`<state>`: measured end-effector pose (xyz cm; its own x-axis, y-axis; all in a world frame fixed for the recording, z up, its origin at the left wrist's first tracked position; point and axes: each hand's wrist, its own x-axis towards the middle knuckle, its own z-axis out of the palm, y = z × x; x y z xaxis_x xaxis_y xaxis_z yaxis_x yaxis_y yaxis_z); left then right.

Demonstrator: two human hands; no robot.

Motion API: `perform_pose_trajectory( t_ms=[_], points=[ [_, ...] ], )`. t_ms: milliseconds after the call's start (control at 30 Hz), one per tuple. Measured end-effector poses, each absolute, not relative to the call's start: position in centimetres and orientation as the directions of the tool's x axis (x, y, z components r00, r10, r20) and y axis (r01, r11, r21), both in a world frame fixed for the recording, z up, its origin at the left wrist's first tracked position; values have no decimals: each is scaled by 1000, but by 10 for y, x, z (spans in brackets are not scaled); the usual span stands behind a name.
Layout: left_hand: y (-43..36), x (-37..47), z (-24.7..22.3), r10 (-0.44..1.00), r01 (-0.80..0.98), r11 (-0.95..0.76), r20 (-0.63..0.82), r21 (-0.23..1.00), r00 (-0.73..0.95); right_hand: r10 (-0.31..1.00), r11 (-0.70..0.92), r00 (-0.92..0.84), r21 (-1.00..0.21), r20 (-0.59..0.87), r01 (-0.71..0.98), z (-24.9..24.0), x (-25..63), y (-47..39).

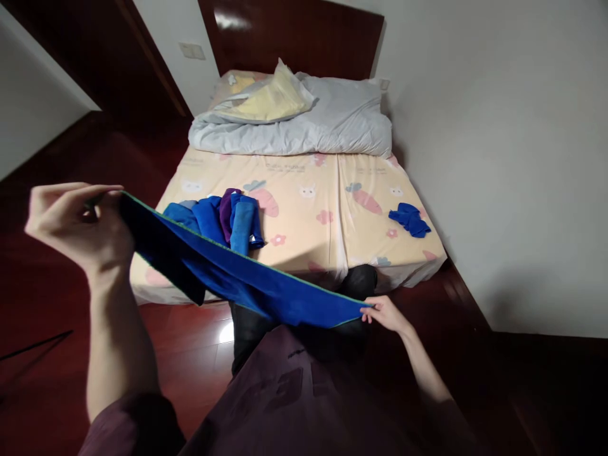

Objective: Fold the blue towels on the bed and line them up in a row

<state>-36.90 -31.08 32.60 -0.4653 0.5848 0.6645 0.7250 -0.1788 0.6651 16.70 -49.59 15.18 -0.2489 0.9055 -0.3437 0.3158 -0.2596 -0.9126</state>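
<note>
A blue towel [266, 278] with a green stitched edge hangs stretched between my two hands, in front of my body. My left hand [80, 221], raised high at the left, pinches one corner. Lower down at the right, my right hand [382, 313] grips another corner between thumb and fingers. One end of the cloth folds down dark below my left hand. Behind it on the bed lies a group of rolled or folded cloths [209, 215], blue with one purple, partly covered by the towel. A crumpled blue cloth [410, 220] lies near the bed's right edge.
The bed [304, 221] has a cream sheet with carrot and rabbit prints. A grey quilt [294, 136], a grey pillow [346, 98] and a pale yellow bag-like item [275, 98] lie at its head. A white wall [513, 158] stands to the right.
</note>
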Motion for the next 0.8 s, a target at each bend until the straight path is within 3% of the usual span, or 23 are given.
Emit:
perform_pose_trajectory(
  t_ms=[100, 200, 300, 433, 567, 700, 800],
  points=[
    [-305, -374, 323, 556, 770, -194, 715, 608, -424, 957, -154, -190, -938, -220, 310, 186, 197, -455],
    [-299, -379, 319, 638, 777, -196, 679, 598, -362, 997, -69, 42, -946, -59, 317, 211, 235, -415],
    [-296, -377, 317, 719, 748, -214, 619, 629, -315, 933, 44, 319, -933, 166, 357, 234, 268, -384],
    [-295, -362, 318, 776, 750, -200, 569, 630, -271, 834, 122, 432, -878, 343, 463, 269, 296, -370],
    [-301, -344, 322, 846, 733, -199, 492, 651, -207, 806, 95, 483, -880, 343, 466, 294, 315, -377],
    [-309, -332, 330, 941, 615, -182, 318, 767, -118, 832, -2, 505, -910, 228, 415, 308, 337, -389],
    [-306, -329, 333, 972, 515, -169, 230, 840, -56, 851, 33, 468, -914, 238, 405, 315, 354, -391]
  ],
)
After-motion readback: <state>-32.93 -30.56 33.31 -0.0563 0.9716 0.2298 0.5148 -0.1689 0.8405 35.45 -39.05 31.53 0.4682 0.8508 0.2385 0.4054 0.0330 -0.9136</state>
